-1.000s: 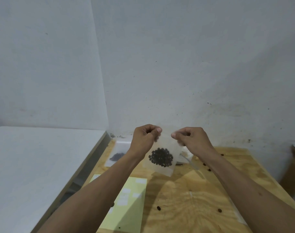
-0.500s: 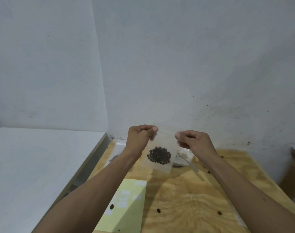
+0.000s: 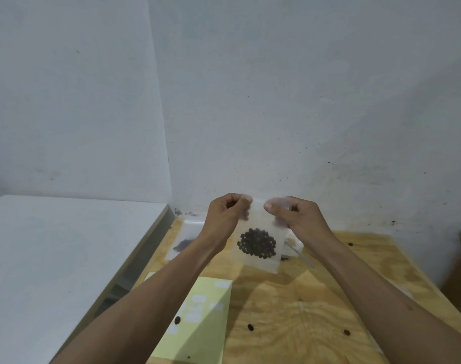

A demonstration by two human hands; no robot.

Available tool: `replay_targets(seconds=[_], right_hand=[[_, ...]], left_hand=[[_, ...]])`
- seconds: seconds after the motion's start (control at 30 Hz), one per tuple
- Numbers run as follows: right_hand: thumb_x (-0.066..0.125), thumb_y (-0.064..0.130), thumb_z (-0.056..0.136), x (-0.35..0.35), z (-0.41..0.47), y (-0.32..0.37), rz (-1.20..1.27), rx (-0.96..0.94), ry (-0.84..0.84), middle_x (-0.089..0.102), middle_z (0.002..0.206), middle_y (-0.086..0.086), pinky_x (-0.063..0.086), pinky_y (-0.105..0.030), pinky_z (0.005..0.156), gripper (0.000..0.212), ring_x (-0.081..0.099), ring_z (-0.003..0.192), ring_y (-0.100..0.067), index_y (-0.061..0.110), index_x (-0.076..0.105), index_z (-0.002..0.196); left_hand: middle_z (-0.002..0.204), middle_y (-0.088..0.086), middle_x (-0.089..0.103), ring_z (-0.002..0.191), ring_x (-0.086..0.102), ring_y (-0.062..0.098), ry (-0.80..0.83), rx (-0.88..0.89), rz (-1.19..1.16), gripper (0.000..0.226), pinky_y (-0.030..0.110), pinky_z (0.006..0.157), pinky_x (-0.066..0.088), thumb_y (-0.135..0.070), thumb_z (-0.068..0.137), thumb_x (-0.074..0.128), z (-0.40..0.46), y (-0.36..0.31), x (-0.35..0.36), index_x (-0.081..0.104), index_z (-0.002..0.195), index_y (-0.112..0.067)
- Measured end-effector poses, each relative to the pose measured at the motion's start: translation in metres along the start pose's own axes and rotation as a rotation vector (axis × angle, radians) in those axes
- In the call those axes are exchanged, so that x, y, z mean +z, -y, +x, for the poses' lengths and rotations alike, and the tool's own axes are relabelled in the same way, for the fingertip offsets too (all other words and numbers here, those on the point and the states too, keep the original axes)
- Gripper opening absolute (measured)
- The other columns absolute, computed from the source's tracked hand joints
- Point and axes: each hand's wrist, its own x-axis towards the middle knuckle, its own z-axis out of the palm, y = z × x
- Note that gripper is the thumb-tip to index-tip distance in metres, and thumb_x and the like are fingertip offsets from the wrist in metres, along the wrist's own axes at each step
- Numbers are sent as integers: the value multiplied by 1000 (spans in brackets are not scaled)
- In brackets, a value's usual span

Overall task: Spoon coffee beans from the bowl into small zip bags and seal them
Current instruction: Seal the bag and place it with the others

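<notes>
Translucent plastic, a small zip bag (image 3: 259,240) with a dark clump of coffee beans (image 3: 257,243) settled in its lower half, hangs upright in the air above the pale plywood counter (image 3: 316,311), near the far wall; the left hand (image 3: 225,216) pinches its top edge at the left corner, fingers curled on the film; the right hand (image 3: 296,214) pinches the same edge at the right corner, thumb forward; the zip strip runs left to right between the two pinches, so the closing press, as I judge it, must travel along that line; both hands sit equally near it; whether the strip is already sealed cannot be told; stray beans (image 3: 250,327) lie on the counter below, beside a pale yellow-green sheet (image 3: 205,327).
</notes>
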Motion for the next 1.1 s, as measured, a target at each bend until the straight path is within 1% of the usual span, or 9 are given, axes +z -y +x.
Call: replay_targets(seconds=[0.2,0.33,0.47,0.53,0.6,0.7,0.83,0.97,1.1], right_hand=[[80,31,85,5,3,2,-100,-3,-71,76,93,-3,53,-25,73,6,69,84,-12,26,80,82],[77,34,88,9,1,-2,-152,9,-65,75,99,3,53,-30,76,5,70,93,-14,29,78,88],[74,48,88,10,0,-11,-102,87,47,72,115,5,56,-37,86,38,71,103,-14,25,69,119],[76,38,89,7,0,-18,-51,105,59,72,118,-2,60,-39,90,38,72,101,-15,19,68,122],[73,20,93,4,-1,-21,3,102,41,74,110,-15,62,-36,85,18,74,92,-20,12,73,110],[69,6,95,5,-1,-21,79,112,5,74,96,-20,62,-29,75,8,72,80,-21,7,75,101],[66,3,96,16,6,-15,157,175,-77,73,91,-10,60,-25,70,10,69,79,-17,8,74,99],[66,5,97,25,14,-21,204,253,-164,73,96,-8,58,-30,83,12,69,85,-17,6,73,107],[67,4,96,45,17,-31,88,309,-45,72,91,-11,56,-34,78,22,72,71,-18,2,67,118]], left_hand=[[68,3,62,68,59,17,73,-42,-5,24,28,78,52,-25,89,77,0,0,-4,72,88,-2],[64,2,59,63,54,14,29,-15,88,16,12,64,47,-16,91,73,0,-3,-2,73,86,-1],[61,-1,57,58,52,12,-80,-10,85,15,8,57,46,-9,91,71,5,-3,-5,70,77,-5],[60,-2,58,57,53,10,-129,-9,67,16,10,59,48,-10,91,71,10,-3,-14,70,78,-1],[63,-1,60,57,54,10,-165,-5,40,15,11,60,49,-11,91,72,13,-5,-23,72,85,3],[75,-2,67,66,62,12,-145,-32,-39,19,17,67,54,-19,92,74,15,-9,-31,74,98,-2],[115,3,69,101,67,18,-17,-214,27,34,32,85,56,-38,94,70,18,-1,-39,66,117,-13],[95,18,74,79,71,24,19,-312,64,33,27,70,60,-1,90,70,10,9,-54,64,122,2],[91,17,73,78,69,23,-76,-302,108,32,19,67,59,7,88,70,9,12,-77,67,120,6]])
